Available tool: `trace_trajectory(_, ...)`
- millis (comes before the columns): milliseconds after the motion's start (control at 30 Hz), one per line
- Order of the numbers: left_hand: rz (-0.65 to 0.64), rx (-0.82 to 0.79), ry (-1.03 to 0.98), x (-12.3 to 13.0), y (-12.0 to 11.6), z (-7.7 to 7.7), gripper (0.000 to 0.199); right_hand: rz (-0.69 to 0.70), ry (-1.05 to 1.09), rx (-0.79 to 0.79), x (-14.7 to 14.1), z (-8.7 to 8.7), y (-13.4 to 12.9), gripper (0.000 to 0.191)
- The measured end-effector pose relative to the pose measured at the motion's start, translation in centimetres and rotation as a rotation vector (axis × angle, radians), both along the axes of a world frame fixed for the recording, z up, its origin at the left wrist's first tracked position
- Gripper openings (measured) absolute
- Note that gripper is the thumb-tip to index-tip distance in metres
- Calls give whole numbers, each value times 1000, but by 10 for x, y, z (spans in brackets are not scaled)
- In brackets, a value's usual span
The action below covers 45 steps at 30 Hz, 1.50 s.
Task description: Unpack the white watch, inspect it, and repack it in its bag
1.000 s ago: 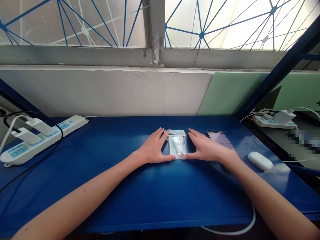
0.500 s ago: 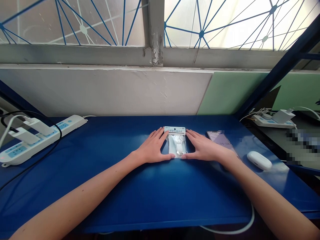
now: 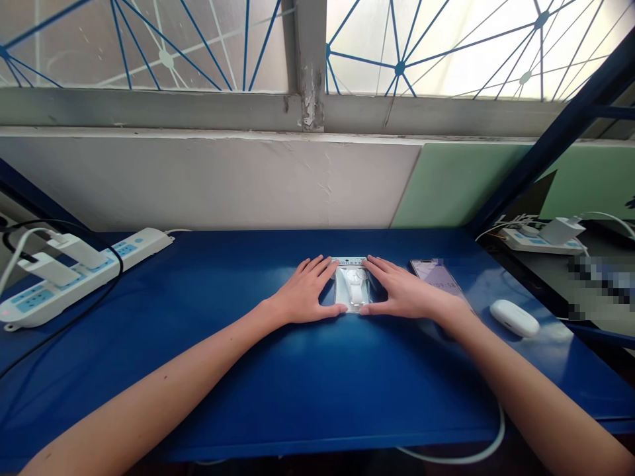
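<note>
A clear plastic packet (image 3: 341, 291) with a printed white header card (image 3: 347, 262) lies on the blue desk, a white wristwatch (image 3: 356, 284) inside it. My left hand (image 3: 312, 291) rests flat along the packet's left side, fingers stretched out over the card's left end and thumb at the lower edge. On the opposite side my right hand (image 3: 391, 287) lies with its fingers extended, the fingertips at the card's right end and the thumb at the bottom right corner. Both hands touch the packet without closing round it. The fingers partly cover the card's ends.
Just right of my right hand lies a phone (image 3: 436, 274), partly behind my forearm. A white earbud case (image 3: 514, 318) sits farther right on the blue desk (image 3: 238, 390). At the left is a white power strip (image 3: 74, 284) with chargers and a black cable (image 3: 74, 317).
The fingertips of both hands have shifted inward onto the header card's ends. Less of the card shows, and its top edge sits slightly lower. The thumbs have stayed in place.
</note>
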<state>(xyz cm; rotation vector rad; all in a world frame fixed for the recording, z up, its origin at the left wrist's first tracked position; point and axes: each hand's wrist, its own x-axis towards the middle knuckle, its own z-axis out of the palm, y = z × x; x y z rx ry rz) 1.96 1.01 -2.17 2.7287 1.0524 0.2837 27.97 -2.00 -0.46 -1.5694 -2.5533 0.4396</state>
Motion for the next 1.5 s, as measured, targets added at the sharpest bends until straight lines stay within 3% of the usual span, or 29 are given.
trace_trajectory(267, -3, -6, 11, 1, 1, 0, 94, -13, 7, -30, 0, 0, 1, 116)
trace_trajectory(633, -8, -3, 17, 0, 1, -1, 91, 24, 7, 29, 1, -2, 1, 104)
trace_trajectory(733, -5, 10, 7, -1, 1, -1, 80, 24, 1, 66, 0, 1, 1, 92)
trace_trajectory(900, 66, 18, -46, -1, 1, -3, 55, 54, -6, 175, 0, 4, 3, 57)
trace_trajectory(1067, 60, 39, -54, 0, 0, -2, 70, 3, -91, 251, -7, 9, -1, 38)
trace_trajectory(1167, 29, 35, -47, -1, -1, -1, 80, 0, -118, 266, -12, 15, -5, 39)
trace_trajectory(1333, -14, 13, -18, -3, 0, 1, 68, -14, -61, 255, -9, 19, -4, 40)
trace_trajectory(1500, 4, 22, -19, -2, -1, -1, 61, 76, 87, 143, -1, 13, -1, 68)
